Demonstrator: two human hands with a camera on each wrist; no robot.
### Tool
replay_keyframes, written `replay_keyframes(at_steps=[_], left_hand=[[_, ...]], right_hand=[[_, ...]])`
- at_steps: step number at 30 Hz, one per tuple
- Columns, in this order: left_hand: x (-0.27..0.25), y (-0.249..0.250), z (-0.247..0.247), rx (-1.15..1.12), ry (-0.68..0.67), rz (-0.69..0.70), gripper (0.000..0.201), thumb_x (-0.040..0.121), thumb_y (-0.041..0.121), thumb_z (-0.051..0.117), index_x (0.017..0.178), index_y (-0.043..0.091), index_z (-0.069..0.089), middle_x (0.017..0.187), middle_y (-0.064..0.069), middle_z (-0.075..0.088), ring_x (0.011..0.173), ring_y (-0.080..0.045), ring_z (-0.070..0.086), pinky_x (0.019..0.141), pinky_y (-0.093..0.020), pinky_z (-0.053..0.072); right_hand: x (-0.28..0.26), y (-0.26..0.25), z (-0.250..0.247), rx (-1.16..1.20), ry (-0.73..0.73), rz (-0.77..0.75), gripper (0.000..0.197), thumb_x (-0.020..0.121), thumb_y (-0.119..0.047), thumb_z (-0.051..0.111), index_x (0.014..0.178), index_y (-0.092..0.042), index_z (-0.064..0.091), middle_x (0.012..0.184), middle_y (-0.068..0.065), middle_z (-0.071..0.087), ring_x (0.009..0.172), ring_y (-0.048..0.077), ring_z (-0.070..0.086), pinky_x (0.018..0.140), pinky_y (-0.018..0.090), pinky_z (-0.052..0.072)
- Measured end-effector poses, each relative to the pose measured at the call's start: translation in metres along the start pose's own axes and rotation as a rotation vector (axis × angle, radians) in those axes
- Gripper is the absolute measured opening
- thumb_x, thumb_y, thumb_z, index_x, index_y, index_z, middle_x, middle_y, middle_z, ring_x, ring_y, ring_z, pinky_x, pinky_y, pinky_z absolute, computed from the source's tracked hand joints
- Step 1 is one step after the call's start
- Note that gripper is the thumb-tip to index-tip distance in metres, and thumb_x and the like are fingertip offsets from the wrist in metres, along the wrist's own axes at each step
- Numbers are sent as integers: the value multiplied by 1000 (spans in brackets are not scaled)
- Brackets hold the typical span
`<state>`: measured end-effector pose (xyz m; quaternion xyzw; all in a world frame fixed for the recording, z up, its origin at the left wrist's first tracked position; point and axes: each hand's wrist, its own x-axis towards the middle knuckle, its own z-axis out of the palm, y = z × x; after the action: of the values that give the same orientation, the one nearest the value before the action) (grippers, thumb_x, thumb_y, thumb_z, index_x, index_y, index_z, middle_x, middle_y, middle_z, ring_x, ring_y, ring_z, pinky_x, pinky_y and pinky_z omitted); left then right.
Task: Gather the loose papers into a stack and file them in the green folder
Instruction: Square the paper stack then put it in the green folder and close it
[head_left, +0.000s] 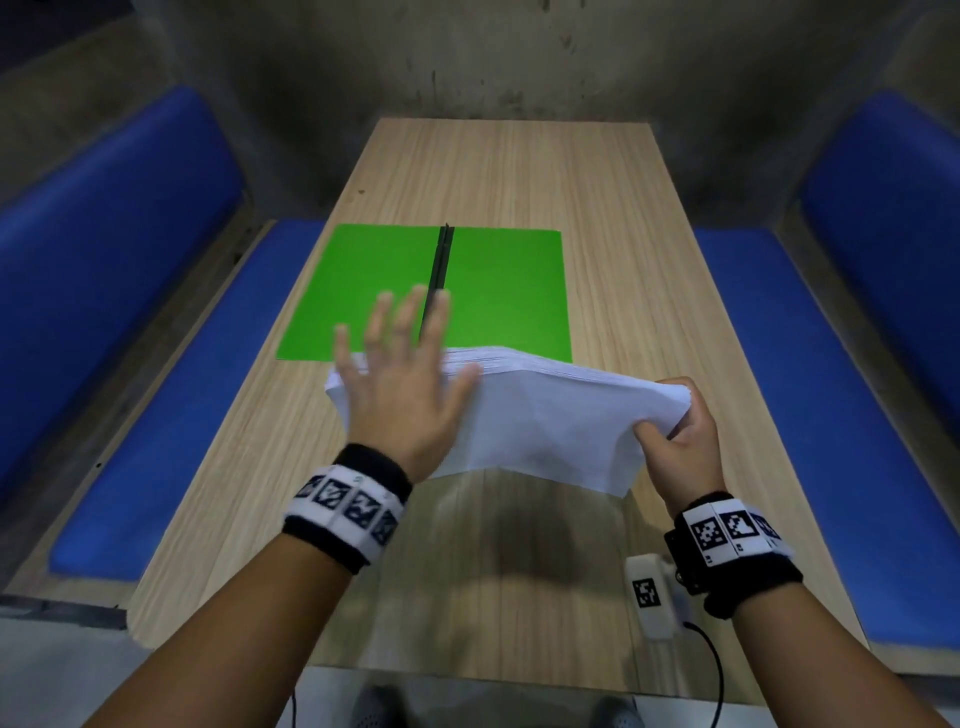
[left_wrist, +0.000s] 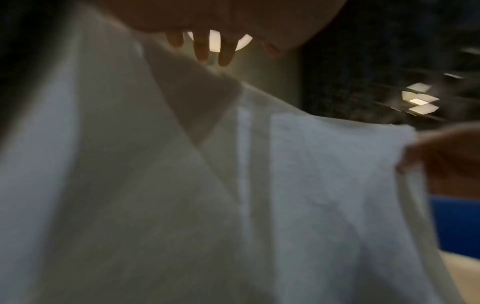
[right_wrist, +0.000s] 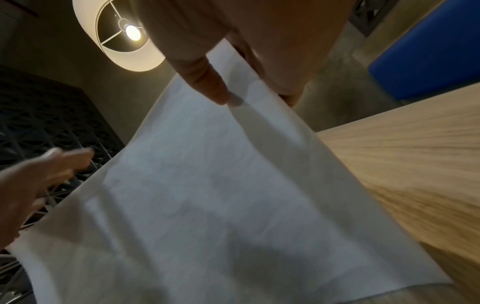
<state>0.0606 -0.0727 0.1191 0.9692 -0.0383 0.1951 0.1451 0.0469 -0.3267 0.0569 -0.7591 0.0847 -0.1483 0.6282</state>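
Note:
A thick stack of white papers (head_left: 540, 415) hangs tilted above the wooden table, its right edge raised. My right hand (head_left: 675, 436) pinches that right edge, thumb on top and fingers underneath. In the right wrist view the thumb presses on the papers (right_wrist: 207, 185). My left hand (head_left: 400, 364) is spread flat with straight fingers over the stack's left end; whether it touches is unclear. The left wrist view shows the papers (left_wrist: 182, 205) close up and blurred. The green folder (head_left: 498, 291) lies open flat just beyond the stack, with a black spine clip (head_left: 439, 270) down its middle.
The wooden table (head_left: 597, 218) runs away from me between blue cushioned benches (head_left: 171, 415) on both sides. A small white device (head_left: 652, 592) with a black marker and cable sits near the table's front right edge. A concrete wall closes the far end.

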Motion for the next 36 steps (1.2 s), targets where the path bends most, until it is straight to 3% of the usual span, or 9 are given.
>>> replay_keyframes(at_steps=[5, 9, 12, 15, 21, 24, 30, 34, 36], left_hand=[[16, 51, 20, 245, -351, 393, 76, 90, 35, 40, 150, 25, -5, 161, -1, 8, 149, -22, 0, 112, -59, -14], [35, 67, 17, 310, -461, 472, 49, 85, 8, 40, 133, 14, 37, 125, -7, 55, 121, -28, 48, 113, -57, 15], [44, 67, 10, 306, -499, 527, 40, 82, -2, 38, 117, 15, 45, 105, -8, 60, 97, -32, 60, 76, -39, 43], [48, 61, 4, 300, -493, 570, 44, 82, -3, 38, 120, 19, 43, 100, -7, 60, 86, -33, 62, 54, -33, 31], [63, 20, -17, -376, -282, 366, 11, 84, 14, 46, 90, 21, 41, 78, -17, 60, 74, -26, 59, 63, -42, 45], [59, 6, -15, -817, -324, 187, 20, 83, 12, 50, 103, 10, 56, 98, -17, 67, 90, -14, 56, 85, -41, 49], [23, -6, 8, -1097, -280, -76, 43, 84, 15, 52, 127, 11, 50, 130, -9, 58, 125, -19, 52, 110, -43, 37], [-1, -3, 13, -1014, -131, -68, 28, 89, 24, 48, 116, 33, 49, 117, 2, 63, 114, -16, 59, 100, -48, 45], [-5, 4, 6, -951, -35, -25, 17, 93, 20, 44, 109, 22, 47, 85, 4, 63, 79, -17, 62, 70, -42, 50]], right_hand=[[1, 3, 0, -8, -12, 9, 33, 76, 15, 48, 81, -18, 51, 74, 1, 53, 61, -1, 48, 55, 13, 43], [2, 3, -1, -4, -13, 8, 21, 75, 15, 46, 84, -4, 50, 71, 3, 50, 59, 2, 45, 53, 15, 40], [1, 0, -1, -8, -27, 22, 24, 76, 16, 46, 80, -7, 49, 71, 2, 50, 59, 1, 46, 54, 15, 40], [1, -3, -3, 20, -12, 47, 37, 79, 16, 50, 82, -21, 50, 77, -1, 54, 65, 1, 50, 61, 18, 42], [2, 2, -16, 221, 69, 342, 55, 82, -11, 70, 121, -29, 35, 111, -5, 55, 104, 19, 55, 90, 40, 46], [3, -15, -8, 404, -39, 371, 36, 87, -3, 61, 110, -25, 44, 80, -16, 59, 88, 11, 60, 82, 36, 48], [8, -45, 10, 389, -32, 254, 31, 88, 7, 53, 116, -5, 61, 108, 9, 71, 99, 23, 68, 85, 36, 54], [4, -64, 22, 258, 89, 136, 34, 86, 3, 53, 118, -6, 58, 112, 12, 70, 101, 26, 69, 86, 39, 56], [0, -78, 27, 262, 107, 78, 33, 87, 2, 52, 117, -11, 59, 110, 8, 71, 100, 21, 69, 84, 35, 57]])
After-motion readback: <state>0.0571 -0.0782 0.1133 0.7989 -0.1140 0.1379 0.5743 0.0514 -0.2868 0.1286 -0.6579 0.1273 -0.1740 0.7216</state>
